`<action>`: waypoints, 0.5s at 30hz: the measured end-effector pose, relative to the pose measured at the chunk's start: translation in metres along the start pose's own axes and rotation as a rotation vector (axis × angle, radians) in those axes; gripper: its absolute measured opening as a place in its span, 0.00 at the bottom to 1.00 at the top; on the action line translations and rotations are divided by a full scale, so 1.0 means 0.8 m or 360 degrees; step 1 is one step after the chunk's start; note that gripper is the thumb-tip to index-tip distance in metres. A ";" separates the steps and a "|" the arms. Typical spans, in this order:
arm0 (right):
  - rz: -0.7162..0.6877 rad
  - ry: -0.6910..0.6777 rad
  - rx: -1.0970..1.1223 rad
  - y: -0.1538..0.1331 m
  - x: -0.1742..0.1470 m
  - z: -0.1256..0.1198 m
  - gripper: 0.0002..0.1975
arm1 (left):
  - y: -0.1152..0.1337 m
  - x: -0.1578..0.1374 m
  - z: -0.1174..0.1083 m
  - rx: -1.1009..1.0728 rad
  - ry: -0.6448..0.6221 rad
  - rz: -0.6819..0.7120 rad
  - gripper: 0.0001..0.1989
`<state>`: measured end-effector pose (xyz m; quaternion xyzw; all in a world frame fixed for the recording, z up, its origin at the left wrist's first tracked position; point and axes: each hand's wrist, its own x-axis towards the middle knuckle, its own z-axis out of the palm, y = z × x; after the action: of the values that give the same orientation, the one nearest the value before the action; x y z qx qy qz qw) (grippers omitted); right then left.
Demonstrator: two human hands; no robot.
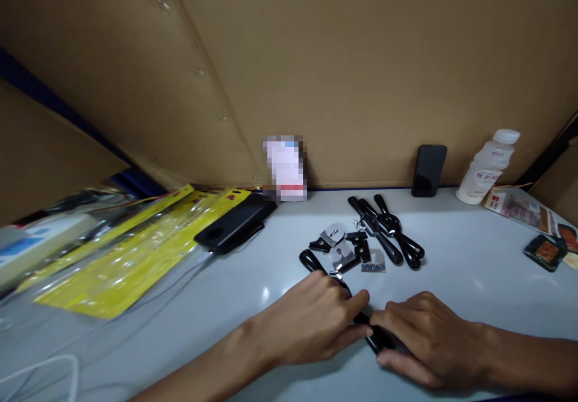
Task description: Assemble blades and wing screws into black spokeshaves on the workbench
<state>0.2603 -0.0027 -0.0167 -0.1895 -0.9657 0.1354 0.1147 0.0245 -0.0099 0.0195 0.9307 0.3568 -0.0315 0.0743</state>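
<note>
My left hand (323, 315) is closed around the middle of a black spokeshave (311, 261), one rounded handle sticking out beyond the knuckles. At its near end, my right hand (427, 339) grips the same spokeshave, fingers bent and thumb underneath. The part between my hands is mostly hidden by fingers. Just beyond lie loose metal blades (342, 254), another squarish blade (374, 262) and black cap pieces (362, 250). Small silver screws (356, 224) rest beside them. Several more black spokeshave bodies (389, 248) are piled behind, to the right.
Yellow plastic packages (121, 281) and a black power bank (235, 224) with a cable lie left. A blurred-out upright screen (289, 167), a dark phone (428, 170) and a white bottle (485, 170) stand along the cardboard wall (361, 77). Snack packets (545, 251) lie right.
</note>
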 end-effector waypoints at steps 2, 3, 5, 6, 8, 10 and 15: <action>0.0027 0.0141 -0.0124 0.004 0.002 0.000 0.12 | -0.001 0.000 -0.002 0.0063 -0.0038 -0.0092 0.14; 0.0057 0.0214 -0.0196 0.007 0.003 0.000 0.12 | -0.001 0.000 -0.003 0.0090 -0.0049 -0.0147 0.14; 0.0153 0.0303 -0.0341 0.015 0.007 -0.002 0.13 | -0.004 -0.001 -0.002 0.0138 -0.0089 -0.0281 0.14; 0.0224 0.0323 -0.0399 0.020 0.008 -0.003 0.13 | -0.007 -0.002 -0.002 0.0165 -0.0124 -0.0354 0.13; 0.0367 0.0338 -0.0502 0.029 0.011 -0.009 0.15 | -0.017 -0.006 0.000 0.0223 -0.0176 -0.0501 0.11; 0.0491 0.0339 -0.0607 0.037 0.014 -0.016 0.16 | -0.033 -0.010 0.002 0.0237 -0.0137 -0.0623 0.09; 0.0920 0.0196 -0.0856 0.054 0.019 -0.031 0.16 | -0.073 -0.021 0.011 0.0163 0.0138 -0.0855 0.11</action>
<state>0.2677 0.0472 -0.0041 -0.4845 -0.8649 -0.1073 0.0759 -0.0274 0.0207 0.0062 0.8057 0.5917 -0.0282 0.0007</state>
